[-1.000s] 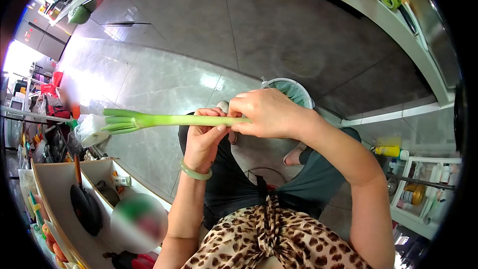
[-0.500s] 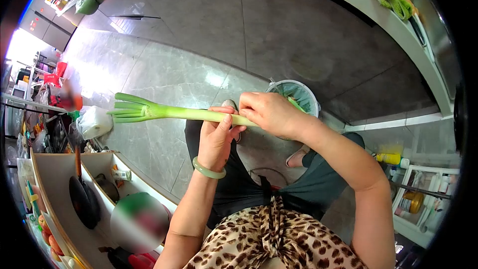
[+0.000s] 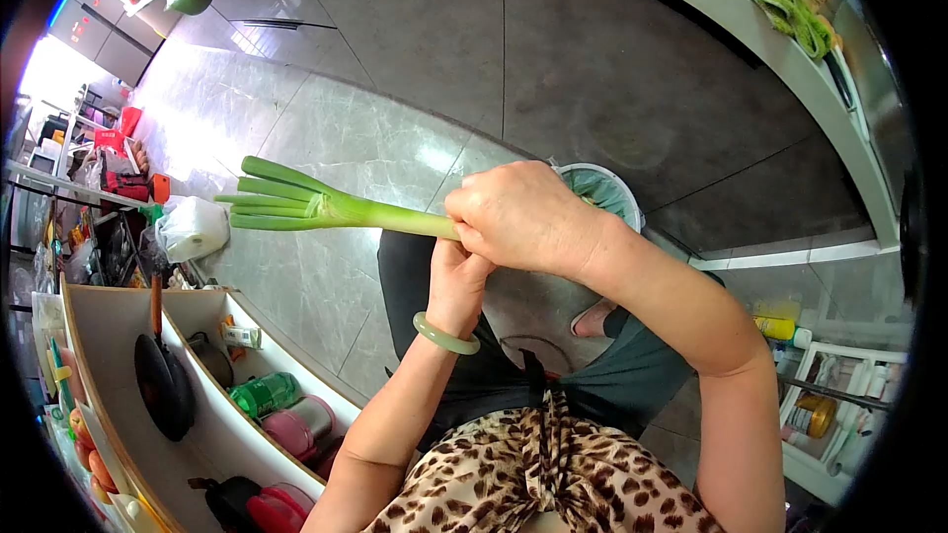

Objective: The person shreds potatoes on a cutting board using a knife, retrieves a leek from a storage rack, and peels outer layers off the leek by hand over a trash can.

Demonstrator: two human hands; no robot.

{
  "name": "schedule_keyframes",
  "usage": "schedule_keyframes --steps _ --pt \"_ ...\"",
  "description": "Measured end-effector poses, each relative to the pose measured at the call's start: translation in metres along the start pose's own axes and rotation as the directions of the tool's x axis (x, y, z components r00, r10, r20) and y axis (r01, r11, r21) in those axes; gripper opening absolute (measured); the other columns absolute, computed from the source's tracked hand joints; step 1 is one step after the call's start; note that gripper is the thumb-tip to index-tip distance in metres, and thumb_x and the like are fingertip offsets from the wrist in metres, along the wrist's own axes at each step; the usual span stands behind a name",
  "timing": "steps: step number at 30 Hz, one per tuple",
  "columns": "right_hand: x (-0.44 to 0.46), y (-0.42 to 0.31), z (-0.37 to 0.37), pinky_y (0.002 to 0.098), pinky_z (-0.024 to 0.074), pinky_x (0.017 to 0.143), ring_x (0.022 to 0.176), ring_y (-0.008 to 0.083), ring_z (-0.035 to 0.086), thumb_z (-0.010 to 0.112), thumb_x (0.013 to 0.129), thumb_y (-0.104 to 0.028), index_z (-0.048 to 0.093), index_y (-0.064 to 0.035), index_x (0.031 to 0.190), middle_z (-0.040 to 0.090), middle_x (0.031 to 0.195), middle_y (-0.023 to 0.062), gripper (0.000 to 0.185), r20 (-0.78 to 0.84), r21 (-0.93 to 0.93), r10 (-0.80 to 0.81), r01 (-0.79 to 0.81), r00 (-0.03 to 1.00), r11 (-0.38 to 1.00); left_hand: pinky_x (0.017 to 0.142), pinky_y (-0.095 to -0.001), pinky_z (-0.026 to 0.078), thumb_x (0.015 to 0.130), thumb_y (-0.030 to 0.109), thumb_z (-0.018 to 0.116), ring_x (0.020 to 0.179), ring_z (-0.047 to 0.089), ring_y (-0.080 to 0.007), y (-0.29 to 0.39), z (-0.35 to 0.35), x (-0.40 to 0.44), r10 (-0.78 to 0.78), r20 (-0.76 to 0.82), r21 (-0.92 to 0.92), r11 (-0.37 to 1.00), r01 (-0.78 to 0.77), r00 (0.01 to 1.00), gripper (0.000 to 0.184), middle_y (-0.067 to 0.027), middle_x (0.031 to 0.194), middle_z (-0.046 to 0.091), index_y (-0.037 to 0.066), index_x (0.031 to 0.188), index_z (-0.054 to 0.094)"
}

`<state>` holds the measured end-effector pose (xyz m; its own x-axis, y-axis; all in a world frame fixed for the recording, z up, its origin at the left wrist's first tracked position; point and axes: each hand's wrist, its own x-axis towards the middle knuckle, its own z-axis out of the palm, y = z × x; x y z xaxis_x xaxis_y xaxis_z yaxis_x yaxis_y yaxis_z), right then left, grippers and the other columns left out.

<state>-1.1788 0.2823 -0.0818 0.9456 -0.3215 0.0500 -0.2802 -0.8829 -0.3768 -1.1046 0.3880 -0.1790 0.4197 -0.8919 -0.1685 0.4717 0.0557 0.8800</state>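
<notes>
A large green onion (image 3: 395,217) lies level across my body, its trimmed green leaves fanned out to the left and its pale stalk running into my hands. My right hand (image 3: 523,217) is closed around the stalk from above, over its right end. Just below, my left hand (image 3: 459,276), with a pale green bangle on the wrist, grips the same stalk; its fingers are partly hidden behind the right hand. Beyond my right hand stands a lined waste bin (image 3: 604,188) with green scraps inside.
At lower left an open drawer unit (image 3: 232,415) holds a black frying pan (image 3: 164,385), a green bottle (image 3: 265,393) and a pink container (image 3: 299,422). A counter edge with a green cloth (image 3: 775,0) runs along the upper right. A white rack (image 3: 839,415) stands at right.
My right hand has moved left along the stalk and now overlaps my left hand. The onion's leafy end has tilted up slightly and the stalk's right end is now covered.
</notes>
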Motion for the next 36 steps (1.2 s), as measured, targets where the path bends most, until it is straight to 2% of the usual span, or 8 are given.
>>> schedule_keyframes --steps 4,9,12,17,21,23,28,36 --pt "0.000 0.001 0.001 0.0381 0.0505 0.059 0.065 0.0268 0.063 0.060 0.077 -0.016 0.063 -0.0064 0.070 0.062 0.069 0.0072 0.012 0.013 -0.035 -0.021 0.021 1.000 0.999 0.053 -0.0263 0.042 0.084 0.001 0.062 0.063 0.053 -0.0119 0.002 0.003 0.000 0.040 -0.004 0.042 0.998 -0.040 0.999 0.022 -0.0027 0.076 0.056 0.003 0.102 0.049" --pt "-0.005 0.013 0.004 0.0351 0.0497 0.059 0.065 0.0256 0.062 0.061 0.078 -0.019 0.065 -0.0064 0.076 0.063 0.072 0.0060 0.013 -0.096 0.292 0.028 0.002 0.995 0.956 0.053 -0.0245 0.041 0.085 0.003 0.062 0.063 0.051 -0.0104 0.014 0.013 -0.002 0.009 0.003 -0.011 1.000 -0.009 1.000 0.022 -0.0021 0.076 0.055 0.004 0.103 0.048" --pt "-0.006 0.011 0.004 0.0336 0.0494 0.060 0.065 0.0244 0.062 0.060 0.078 -0.018 0.066 -0.0062 0.079 0.063 0.074 0.0060 0.013 -0.096 0.280 0.012 0.015 0.995 0.960 0.054 -0.0231 0.041 0.087 0.005 0.061 0.065 0.052 -0.0096 0.011 0.010 -0.001 0.026 0.008 -0.022 0.999 -0.026 1.000 0.020 -0.0017 0.080 0.056 0.004 0.103 0.048" --pt "-0.007 0.014 0.004 0.0331 0.0492 0.060 0.066 0.0228 0.063 0.060 0.079 -0.017 0.066 -0.0056 0.080 0.063 0.075 0.0062 0.013 -0.083 0.326 0.027 0.002 0.996 0.945 0.076 -0.0239 0.049 0.088 0.016 0.065 0.090 0.055 -0.0106 0.010 0.003 -0.005 -0.007 0.101 0.002 1.000 0.007 0.995 0.036 -0.0018 0.103 0.054 0.005 0.118 0.048" --pt "-0.007 0.017 0.007 0.0314 0.0483 0.060 0.065 0.0222 0.062 0.060 0.080 -0.017 0.066 -0.0042 0.080 0.064 0.077 0.0076 0.014 -0.079 0.405 0.063 -0.026 0.995 0.914 0.061 -0.0237 0.045 0.088 0.010 0.064 0.072 0.055 -0.0114 0.013 0.007 -0.005 0.028 0.092 0.001 1.000 -0.028 0.995 0.027 -0.0022 0.089 0.057 0.004 0.109 0.048" --pt "-0.009 0.020 0.005 0.0304 0.0478 0.060 0.066 0.0211 0.061 0.059 0.080 -0.015 0.065 -0.0032 0.081 0.064 0.076 0.0081 0.013 -0.110 0.448 0.091 -0.032 0.990 0.894 0.083 -0.0275 0.050 0.089 0.009 0.062 0.096 0.057 -0.0135 0.013 0.002 -0.005 -0.022 0.146 -0.041 0.999 0.028 0.989 0.029 -0.0045 0.104 0.055 0.005 0.114 0.048" --pt "-0.021 0.036 -0.013 0.0288 0.0466 0.062 0.068 0.0163 0.060 0.060 0.081 -0.011 0.064 0.0010 0.085 0.063 0.076 0.0084 0.013 -0.069 0.621 0.244 -0.149 0.967 0.770 0.084 -0.0307 0.052 0.089 0.007 0.061 0.095 0.059 -0.0163 0.021 0.003 -0.006 -0.046 0.179 -0.160 0.984 0.075 0.983 0.024 -0.0072 0.104 0.057 0.004 0.109 0.048" --pt "-0.017 0.011 0.002 0.0364 0.0498 0.062 0.071 0.0281 0.062 0.062 0.081 -0.019 0.066 -0.0061 0.081 0.063 0.076 0.0093 0.013 -0.277 0.166 -0.044 0.093 0.960 0.982 0.063 -0.0246 0.047 0.088 0.008 0.062 0.081 0.057 -0.0110 0.009 0.008 -0.002 -0.104 0.065 -0.165 0.980 0.114 0.992 0.024 -0.0033 0.099 0.058 0.006 0.109 0.052"
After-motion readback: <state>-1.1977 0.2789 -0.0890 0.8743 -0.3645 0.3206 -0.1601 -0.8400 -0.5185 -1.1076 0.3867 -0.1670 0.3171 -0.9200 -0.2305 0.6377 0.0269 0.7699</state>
